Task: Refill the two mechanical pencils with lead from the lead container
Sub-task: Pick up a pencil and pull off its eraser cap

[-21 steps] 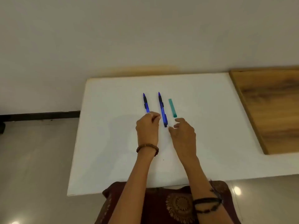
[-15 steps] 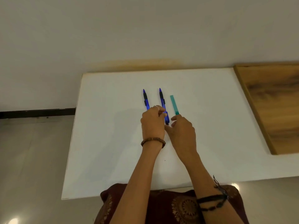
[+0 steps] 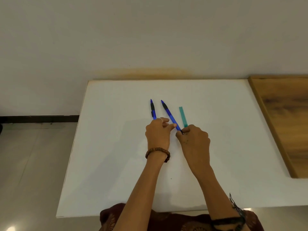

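Step in hand: pick-up of 1st pencil. Right hand (image 3: 194,139) pinches end of right pencil (image 3: 170,114), barrel angled to 11 o'clock on surface (image 3: 108,147). Left hand (image 3: 158,134), fingers curled, touches it; left pencil (image 3: 152,109) at its 12. Lead container (image 3: 183,116) lies just beside, at 1 o'clock of right hand. Next, prob.: lift pencil, uncap.

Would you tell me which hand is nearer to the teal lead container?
Right. The right hand sits at the near end of the teal lead container, pinching the right pencil; the left hand lies beyond that pencil.

two pencils (image 3: 152,109) (image 3: 170,115) side by side on table (image 3: 106,147), lead container (image 3: 183,116) just right, wooden board (image 3: 283,122) far right
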